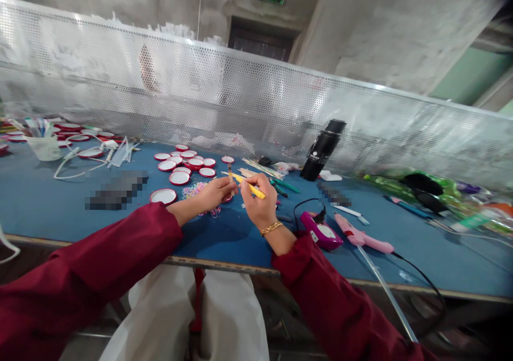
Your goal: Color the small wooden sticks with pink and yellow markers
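Observation:
My left hand [213, 195] is closed on a small, narrow, upright brownish strip [230, 171], whose exact kind is too small to make out. In my right hand [260, 201] is a slim yellow pen-like tool [256, 191], gripped like a pencil and slanted with its front end toward the strip. Whether the tip touches the strip I cannot tell. Under and beside my left hand lies a pile of small multicoloured loops [194, 190]. Just beyond are several red-rimmed white round lids [179, 177], some overlapping.
On the blue table [136, 225], a black bottle [323, 150] stands at the back. To the right lie a purple box [321, 231] with a plugged-in cord and a pink glue gun [360, 235]. At left is a white cup [43, 146] of pens. A perforated metal screen [248, 83] borders the back.

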Demonstrator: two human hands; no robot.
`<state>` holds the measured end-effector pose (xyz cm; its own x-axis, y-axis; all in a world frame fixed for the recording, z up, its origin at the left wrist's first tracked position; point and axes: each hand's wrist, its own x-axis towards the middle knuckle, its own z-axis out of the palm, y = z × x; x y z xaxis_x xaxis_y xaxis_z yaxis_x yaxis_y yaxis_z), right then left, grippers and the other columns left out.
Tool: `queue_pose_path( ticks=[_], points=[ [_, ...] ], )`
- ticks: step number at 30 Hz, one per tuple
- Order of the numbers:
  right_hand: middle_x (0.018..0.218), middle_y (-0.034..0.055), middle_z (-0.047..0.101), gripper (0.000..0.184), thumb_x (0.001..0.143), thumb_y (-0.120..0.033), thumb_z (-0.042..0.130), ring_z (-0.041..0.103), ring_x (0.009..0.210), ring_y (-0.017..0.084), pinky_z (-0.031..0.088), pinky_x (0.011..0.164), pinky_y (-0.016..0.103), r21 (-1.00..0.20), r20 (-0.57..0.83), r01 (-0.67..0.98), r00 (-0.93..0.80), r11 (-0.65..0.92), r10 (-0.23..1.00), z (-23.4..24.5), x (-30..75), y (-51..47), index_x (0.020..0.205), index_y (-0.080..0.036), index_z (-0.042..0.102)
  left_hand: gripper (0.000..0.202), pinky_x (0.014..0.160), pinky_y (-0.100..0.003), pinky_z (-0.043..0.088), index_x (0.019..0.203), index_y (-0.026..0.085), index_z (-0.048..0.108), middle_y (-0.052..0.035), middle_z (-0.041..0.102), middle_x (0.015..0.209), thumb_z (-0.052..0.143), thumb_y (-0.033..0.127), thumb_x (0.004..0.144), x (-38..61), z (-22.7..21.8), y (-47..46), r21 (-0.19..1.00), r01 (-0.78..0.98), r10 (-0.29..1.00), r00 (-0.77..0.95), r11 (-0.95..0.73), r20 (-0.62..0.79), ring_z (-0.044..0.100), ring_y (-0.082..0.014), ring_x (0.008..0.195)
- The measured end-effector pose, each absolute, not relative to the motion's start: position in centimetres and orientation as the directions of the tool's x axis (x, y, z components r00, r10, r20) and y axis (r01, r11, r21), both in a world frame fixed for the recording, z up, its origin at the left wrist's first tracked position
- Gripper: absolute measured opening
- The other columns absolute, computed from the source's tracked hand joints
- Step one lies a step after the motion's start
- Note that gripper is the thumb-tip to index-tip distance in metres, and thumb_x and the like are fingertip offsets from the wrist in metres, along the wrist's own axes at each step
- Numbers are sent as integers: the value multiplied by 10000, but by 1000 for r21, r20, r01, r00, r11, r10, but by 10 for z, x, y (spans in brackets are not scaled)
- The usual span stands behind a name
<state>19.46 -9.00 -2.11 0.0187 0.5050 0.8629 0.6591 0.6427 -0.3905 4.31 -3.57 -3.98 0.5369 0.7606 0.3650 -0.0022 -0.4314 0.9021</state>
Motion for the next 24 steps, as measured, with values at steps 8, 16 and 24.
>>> queue_pose_path(
  ticks=[8, 16, 24],
  points=[
    [757, 25, 643, 65, 829, -260, 561, 599, 736, 173, 468, 678, 306, -384, 858, 661, -2, 645, 513, -21, 193, -91, 785, -212, 564, 375, 455, -222, 241, 703, 170, 432, 51, 388, 553, 471, 505, 866, 43, -43, -33, 903, -11, 757, 541, -429, 366, 317, -64, 472],
    [761, 25, 644, 66, 830, -264, 562, 596, 731, 172, 467, 672, 307, -377, 863, 667, 0, 643, 506, -21, 193, -91, 788, -213, 561, 370, 460, -224, 248, 681, 172, 425, 47, 393, 551, 466, 486, 873, 43, -40, -34, 899, 13, 760, 541, -437, 361, 316, -66, 475],
    [768, 26, 646, 68, 842, -268, 553, 601, 736, 174, 466, 668, 303, -373, 861, 679, -1, 632, 509, -22, 193, -91, 802, -214, 564, 386, 450, -225, 230, 693, 167, 440, 46, 389, 546, 500, 514, 852, 44, -45, -30, 913, -37, 760, 541, -407, 361, 310, -66, 471]
  ],
)
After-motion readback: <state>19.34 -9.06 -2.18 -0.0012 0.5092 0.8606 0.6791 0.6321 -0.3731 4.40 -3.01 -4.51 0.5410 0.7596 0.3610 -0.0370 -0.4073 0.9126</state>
